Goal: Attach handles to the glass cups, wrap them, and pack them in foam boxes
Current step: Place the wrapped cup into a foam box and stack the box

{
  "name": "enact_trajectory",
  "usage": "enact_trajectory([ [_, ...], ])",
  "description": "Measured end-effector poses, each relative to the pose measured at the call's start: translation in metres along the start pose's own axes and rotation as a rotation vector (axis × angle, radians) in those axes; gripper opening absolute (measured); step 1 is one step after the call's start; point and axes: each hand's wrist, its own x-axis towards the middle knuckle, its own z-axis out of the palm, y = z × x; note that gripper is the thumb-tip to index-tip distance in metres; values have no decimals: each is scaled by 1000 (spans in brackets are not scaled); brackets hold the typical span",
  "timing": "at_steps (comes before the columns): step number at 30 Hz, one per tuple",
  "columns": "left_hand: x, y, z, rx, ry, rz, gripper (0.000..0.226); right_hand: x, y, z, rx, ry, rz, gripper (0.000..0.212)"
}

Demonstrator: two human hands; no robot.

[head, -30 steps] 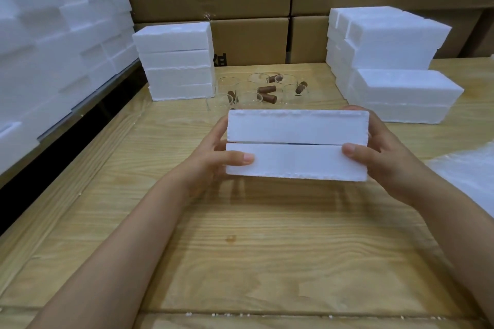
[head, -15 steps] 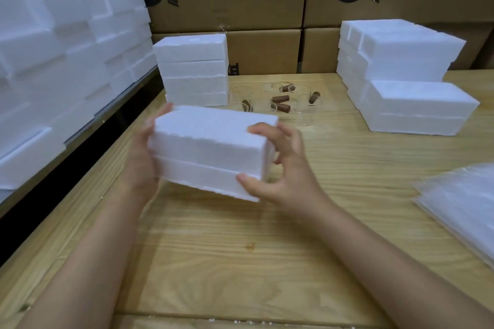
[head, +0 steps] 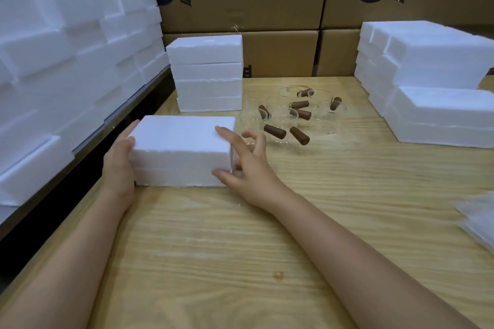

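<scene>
White foam blocks are banked up along the left wall, beside the pale wooden table. The left hand lies flat against the left end of the foam box, fingers straight and together, pressing rather than gripping. The box sits closed on the table near its left edge, just in front of a stack of four more foam boxes. At the box's right end the right hand is splayed wide. Its index fingertip touches the top face and its thumb the lower front corner, while the other fingers hang loosely curled, clear of the foam. Past it, clear glass cups with brown handles are clustered mid-table. Further right stand taller foam stacks, and plastic bags lie at the edge.
</scene>
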Motion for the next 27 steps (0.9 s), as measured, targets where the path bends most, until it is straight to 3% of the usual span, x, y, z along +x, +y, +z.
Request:
enact_trajectory([
  [4, 23, 2, 4, 14, 107, -9, 33, 28, -6, 15, -157, 116, 52, 67],
  [9, 63, -6, 21, 75, 224, 55, 32, 62, -9, 29, -306, 181, 164, 72],
  [12, 79, -7, 37, 124, 273, 82, 29, 75, -10, 29, -244, 220, 182, 73],
  [16, 99, -8, 55, 173, 280, 86, 29, 87, -8, 31, -260, 147, 241, 66],
  [21, 112, -12, 71, 159, 283, 93, 31, 103, -8, 24, -83, 38, 375, 80],
  [27, 119, -15, 78, 153, 294, 111, 30, 111, -15, 21, 10, 25, 465, 85],
])
